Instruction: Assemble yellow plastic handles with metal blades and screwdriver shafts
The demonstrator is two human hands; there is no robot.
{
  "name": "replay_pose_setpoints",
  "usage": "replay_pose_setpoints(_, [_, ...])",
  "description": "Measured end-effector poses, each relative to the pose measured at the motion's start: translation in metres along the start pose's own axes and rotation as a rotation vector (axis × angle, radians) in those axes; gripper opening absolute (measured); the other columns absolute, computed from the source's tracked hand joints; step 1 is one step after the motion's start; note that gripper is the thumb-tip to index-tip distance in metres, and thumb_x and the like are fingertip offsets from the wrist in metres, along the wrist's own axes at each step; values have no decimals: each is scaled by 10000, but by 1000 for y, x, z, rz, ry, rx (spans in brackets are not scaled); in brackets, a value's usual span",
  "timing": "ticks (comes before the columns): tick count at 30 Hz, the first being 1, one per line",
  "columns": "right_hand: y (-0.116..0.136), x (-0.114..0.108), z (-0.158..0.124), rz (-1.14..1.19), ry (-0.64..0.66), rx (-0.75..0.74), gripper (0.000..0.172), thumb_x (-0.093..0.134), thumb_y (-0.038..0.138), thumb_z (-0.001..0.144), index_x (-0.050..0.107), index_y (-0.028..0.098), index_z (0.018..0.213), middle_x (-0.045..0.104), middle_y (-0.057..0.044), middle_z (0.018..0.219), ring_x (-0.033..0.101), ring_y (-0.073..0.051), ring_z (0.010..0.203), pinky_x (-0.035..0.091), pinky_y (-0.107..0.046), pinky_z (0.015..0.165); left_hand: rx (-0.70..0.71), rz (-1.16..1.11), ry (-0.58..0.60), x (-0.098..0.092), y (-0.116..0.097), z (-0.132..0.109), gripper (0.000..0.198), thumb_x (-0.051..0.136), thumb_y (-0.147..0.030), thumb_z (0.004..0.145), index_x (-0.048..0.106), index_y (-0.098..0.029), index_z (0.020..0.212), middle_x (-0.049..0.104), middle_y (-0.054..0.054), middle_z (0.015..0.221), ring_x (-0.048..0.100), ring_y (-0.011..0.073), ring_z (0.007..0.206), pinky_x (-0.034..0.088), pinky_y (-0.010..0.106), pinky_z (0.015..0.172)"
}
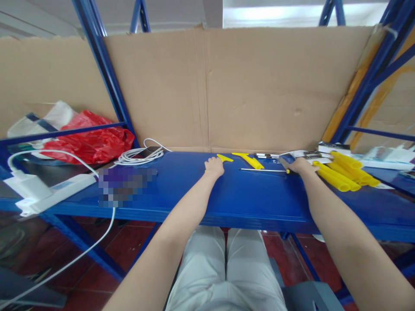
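Note:
My left hand [214, 166] is closed around a yellow plastic piece with a flared end [225, 158], most of it hidden by the fingers. Just right of it lies a similar yellow T-shaped plastic handle [249, 160]. My right hand [303, 166] rests low among the items at the right, its fingers curled and partly hidden. A grey blade-like piece [284, 163] sticks out by its fingertips; what the hand grips is unclear. A long thin metal rod [264, 170] with a yellow end lies left of that hand. Several yellow tubes [345, 172] lie against its right side.
Marker-like pens [266, 155] and a small box [333, 148] lie along the back of the blue shelf [181, 190]. Leftward are a coiled white cable [138, 156], a red plastic bag [92, 136] and a power strip [61, 190]. Cardboard [259, 86] walls the back.

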State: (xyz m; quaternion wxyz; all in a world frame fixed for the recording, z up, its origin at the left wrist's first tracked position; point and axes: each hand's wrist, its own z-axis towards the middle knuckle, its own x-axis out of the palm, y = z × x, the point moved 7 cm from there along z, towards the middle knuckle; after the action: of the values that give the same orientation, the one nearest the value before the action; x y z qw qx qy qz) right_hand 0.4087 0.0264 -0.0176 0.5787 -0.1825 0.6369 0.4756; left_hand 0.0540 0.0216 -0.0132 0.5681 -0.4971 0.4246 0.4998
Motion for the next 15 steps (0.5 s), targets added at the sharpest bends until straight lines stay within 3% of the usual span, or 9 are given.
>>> replay_pose_setpoints(11, [-4, 0, 15, -69, -147, -71, 577, 693, 648, 665, 718, 197, 1023, 701, -208, 1045, 633, -407, 1053, 453, -605, 891, -47, -70, -6, -1, 8, 3, 488, 531, -221, 864, 525, -165, 1349, 539, 185, 1402, 540, 275, 1286, 434, 361, 1041])
replay_pose_setpoints(15, [-2, -3, 15, -65, -186, -57, 491, 644, 572, 732, 730, 178, 1012, 697, -213, 1080, 622, -406, 1093, 452, -605, 904, -56, -143, -2, -2, 6, 3, 451, 485, -238, 909, 510, -132, 1347, 533, 206, 1399, 574, 259, 1260, 464, 318, 997])
